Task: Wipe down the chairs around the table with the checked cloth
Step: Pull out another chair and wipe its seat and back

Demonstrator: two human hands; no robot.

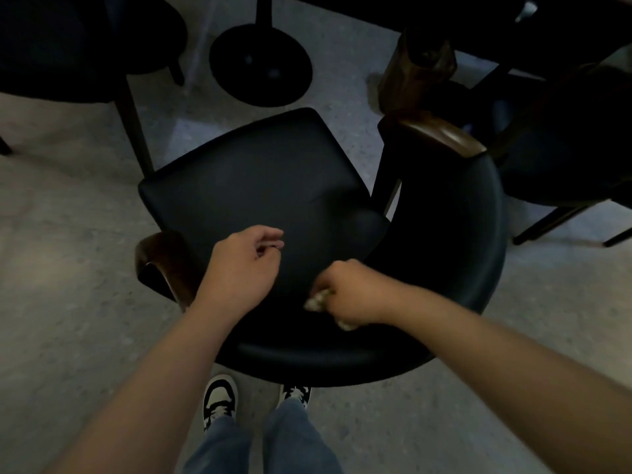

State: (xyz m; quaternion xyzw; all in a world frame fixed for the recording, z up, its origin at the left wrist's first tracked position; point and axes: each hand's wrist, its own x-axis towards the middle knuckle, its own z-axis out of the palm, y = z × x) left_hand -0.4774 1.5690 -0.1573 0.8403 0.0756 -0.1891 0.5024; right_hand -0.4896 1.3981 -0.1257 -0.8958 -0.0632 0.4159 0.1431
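A black padded chair (260,179) with a curved backrest and brown wooden arm ends stands right below me. My right hand (352,292) is closed around the bunched checked cloth (316,301), pressing it where the seat meets the inside of the backrest. Only small pale bits of the cloth show at both sides of the fist. My left hand (242,265) hovers over the rear left of the seat, fingers loosely curled, holding nothing.
A round black table base (260,63) stands on the grey floor beyond the chair. Another dark chair (51,49) is at the far left, one more (561,159) at the right under a dark table edge. My shoes (220,398) are behind the backrest.
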